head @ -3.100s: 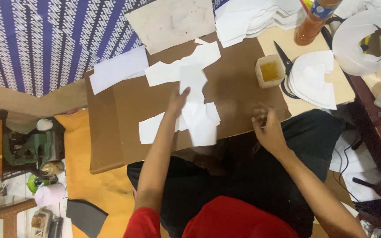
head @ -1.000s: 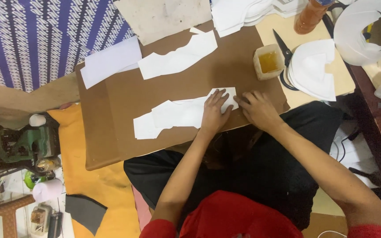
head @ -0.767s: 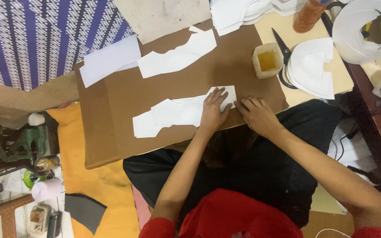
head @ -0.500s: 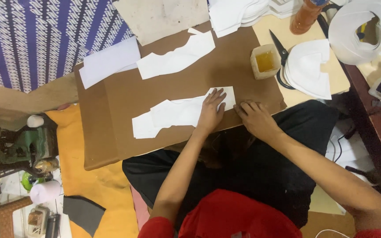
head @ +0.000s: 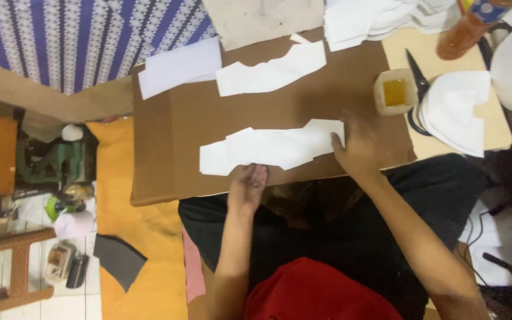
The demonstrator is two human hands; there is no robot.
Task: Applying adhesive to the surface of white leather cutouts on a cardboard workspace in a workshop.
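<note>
Overhead, a brown board [head: 268,106] lies across the person's lap and serves as the bench.

- Long white cut piece [head: 274,148] lies flat near the board's near edge, running left to right, jagged outline. It looks like several layers overlapped; how many, cannot tell.
- Left hand [head: 249,185]: at the lower edge of the white piece, toward its left half. Fingers loosely curled, fingertips touching or just at the piece's edge. Nothing gripped that I can see.
- Right hand [head: 357,148]: blurred. Lies spread and flat on the board at the right end of the white piece, fingers over or against that end. No pinch visible; appears to press rather than hold.
- Second white cut piece [head: 271,72] farther up the board, similar shape, well apart from both hands.
- Plain white sheet [head: 179,66] at the board's far left corner, overhanging the edge.
- Small square tub [head: 393,92] with yellowish contents just right of the board's far side, near the right hand.
- Black scissors [head: 417,83] beside the tub, partly under a stack of curved white pieces [head: 454,109].
- More white cut-outs [head: 380,18] heaped at the top.
- Blue patterned cloth [head: 72,35] at upper left; orange mat [head: 143,255] on the floor below the board.
</note>
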